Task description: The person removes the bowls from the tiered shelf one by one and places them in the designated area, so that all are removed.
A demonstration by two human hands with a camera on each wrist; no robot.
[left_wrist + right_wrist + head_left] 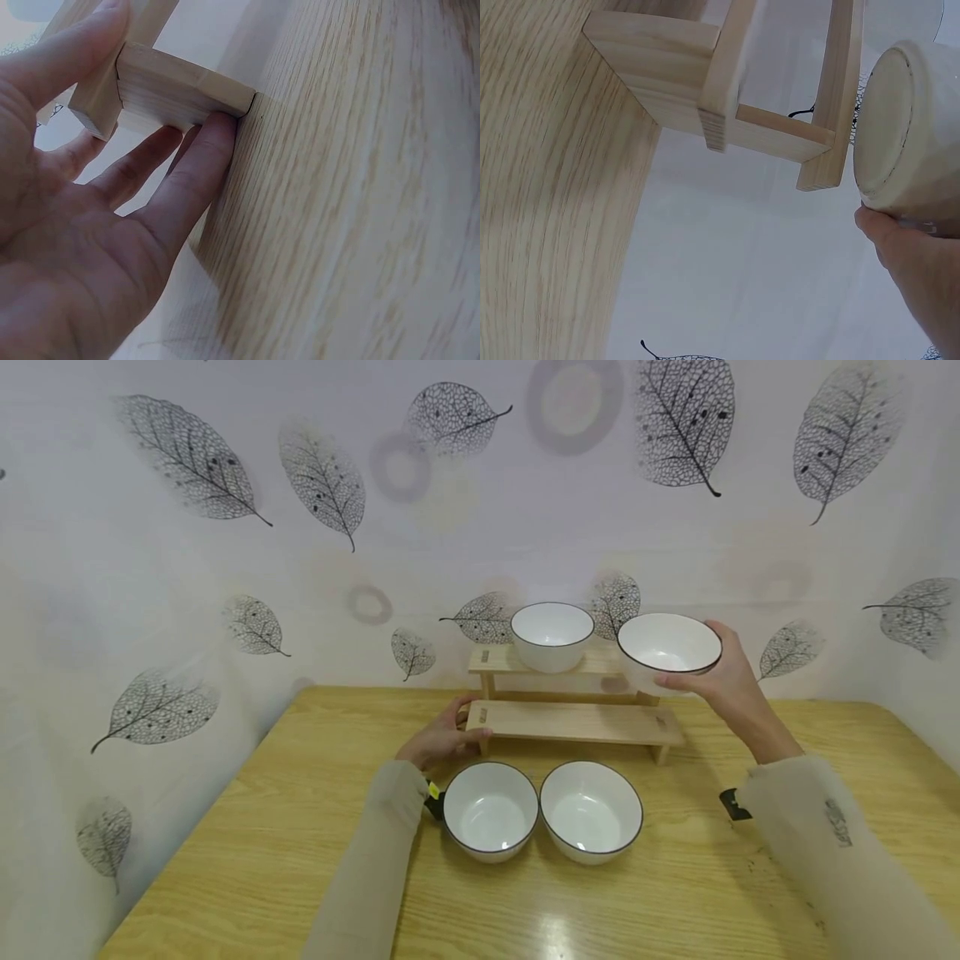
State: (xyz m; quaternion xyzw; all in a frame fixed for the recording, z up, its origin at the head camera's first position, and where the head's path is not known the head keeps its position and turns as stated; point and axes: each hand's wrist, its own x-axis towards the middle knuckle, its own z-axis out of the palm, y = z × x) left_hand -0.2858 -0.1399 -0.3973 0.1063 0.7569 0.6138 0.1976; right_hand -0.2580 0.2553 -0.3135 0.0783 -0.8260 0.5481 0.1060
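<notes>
My right hand (733, 692) holds a white bowl (666, 647) with a dark rim, thumb on the near side and fingers around the right side. The bowl is over the right end of the upper step of a two-step wooden stand (577, 722). In the right wrist view, the bowl's base (885, 124) is just beside the stand's upper board (836, 90). At the stand's left end, my left hand (441, 739) grips the lower step; its thumb lies over the board and its fingers press the leg (169, 86). Another white bowl (551, 643) sits on the upper step.
Two more white bowls (491, 810) stand side by side on the wood-grain table (300, 827), in front of the stand. Behind the table hangs a pale leaf-print cloth (315, 593). A black strap piece (735, 804) shows by the right sleeve.
</notes>
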